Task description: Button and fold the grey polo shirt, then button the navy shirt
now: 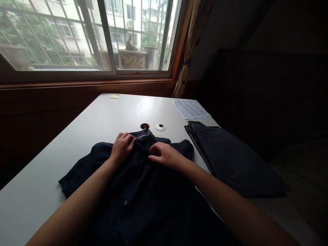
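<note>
Here, a dark shirt (146,191) lies spread on the white table (48,167); the left hand (123,145) pinches its collar (150,139), while the right hand (165,154) curves beside the collar's other side, fingers parted from thumb.

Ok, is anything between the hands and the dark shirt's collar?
Nothing visible. The left hand appears to pinch one side of the collar; the right hand curls by the other, contact unclear. The folded dark cloth lies off to the right, not between.
</note>
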The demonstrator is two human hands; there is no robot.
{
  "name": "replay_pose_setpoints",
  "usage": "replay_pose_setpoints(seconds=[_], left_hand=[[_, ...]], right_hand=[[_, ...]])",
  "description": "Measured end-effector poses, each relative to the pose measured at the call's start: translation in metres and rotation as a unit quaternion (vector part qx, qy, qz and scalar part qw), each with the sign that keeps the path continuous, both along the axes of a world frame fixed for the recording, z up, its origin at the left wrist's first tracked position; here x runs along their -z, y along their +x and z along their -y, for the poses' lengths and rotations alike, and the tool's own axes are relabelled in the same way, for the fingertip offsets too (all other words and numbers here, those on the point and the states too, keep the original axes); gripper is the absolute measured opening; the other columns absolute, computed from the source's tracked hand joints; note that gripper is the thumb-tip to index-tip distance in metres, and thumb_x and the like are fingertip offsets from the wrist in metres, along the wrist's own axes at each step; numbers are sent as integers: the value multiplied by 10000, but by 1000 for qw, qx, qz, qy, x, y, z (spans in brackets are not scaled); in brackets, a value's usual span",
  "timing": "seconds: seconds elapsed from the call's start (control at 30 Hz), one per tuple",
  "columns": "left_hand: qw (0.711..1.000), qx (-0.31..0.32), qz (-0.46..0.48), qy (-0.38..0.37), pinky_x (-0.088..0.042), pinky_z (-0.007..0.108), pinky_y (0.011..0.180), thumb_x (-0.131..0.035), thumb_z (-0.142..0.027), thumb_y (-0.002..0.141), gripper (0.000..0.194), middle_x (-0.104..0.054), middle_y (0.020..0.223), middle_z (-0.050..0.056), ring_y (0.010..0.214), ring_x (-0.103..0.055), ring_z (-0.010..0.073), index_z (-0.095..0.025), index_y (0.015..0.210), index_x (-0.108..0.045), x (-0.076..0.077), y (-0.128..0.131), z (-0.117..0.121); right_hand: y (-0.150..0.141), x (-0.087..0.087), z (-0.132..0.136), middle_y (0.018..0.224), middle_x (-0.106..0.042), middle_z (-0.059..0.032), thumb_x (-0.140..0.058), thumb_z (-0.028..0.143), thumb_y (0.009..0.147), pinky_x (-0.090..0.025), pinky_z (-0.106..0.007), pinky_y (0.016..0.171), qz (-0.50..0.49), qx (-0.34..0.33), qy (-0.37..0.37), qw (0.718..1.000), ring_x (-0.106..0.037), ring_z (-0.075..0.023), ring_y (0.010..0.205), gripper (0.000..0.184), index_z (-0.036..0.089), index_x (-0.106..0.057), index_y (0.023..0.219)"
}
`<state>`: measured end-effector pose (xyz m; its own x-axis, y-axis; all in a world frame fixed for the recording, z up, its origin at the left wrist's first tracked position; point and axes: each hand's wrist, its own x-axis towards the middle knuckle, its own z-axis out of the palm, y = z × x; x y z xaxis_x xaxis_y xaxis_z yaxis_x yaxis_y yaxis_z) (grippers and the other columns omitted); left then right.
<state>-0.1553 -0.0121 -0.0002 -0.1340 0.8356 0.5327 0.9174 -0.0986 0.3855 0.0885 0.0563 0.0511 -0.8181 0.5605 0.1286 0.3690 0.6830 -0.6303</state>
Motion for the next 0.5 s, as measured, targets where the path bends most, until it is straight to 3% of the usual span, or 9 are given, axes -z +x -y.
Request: replay_pose_setpoints(seconds=[0.17,0.33,0.5], left_hand=[[1000,-23,14,10,-469,427,846,-533,-344,964,184,-643,899,60,913,-528,268,-235,885,-659,2,-3,0],[999,-34,15,1,-466,431,874,-520,-326,969,191,-643,908,67,936,-526,272,-222,897,-663,0,-4,1],[999,-33,4,-10,-468,415,895,-535,-308,959,175,-647,927,68,955,-530,268,-211,923,-677,0,-1,0]], right_hand=[[-22,10,18,889,-712,-46,-688,182,823,-498,-305,760,-42,46,10,998,-662,-185,815,99,197,-749,899],[-35,16,16,888,-749,-51,-678,198,825,-512,-313,790,-91,94,-54,990,-690,-203,834,95,190,-765,862],[-33,36,15,870,-760,-52,-683,210,822,-509,-282,759,-88,120,-93,984,-697,-198,822,100,174,-769,857]])
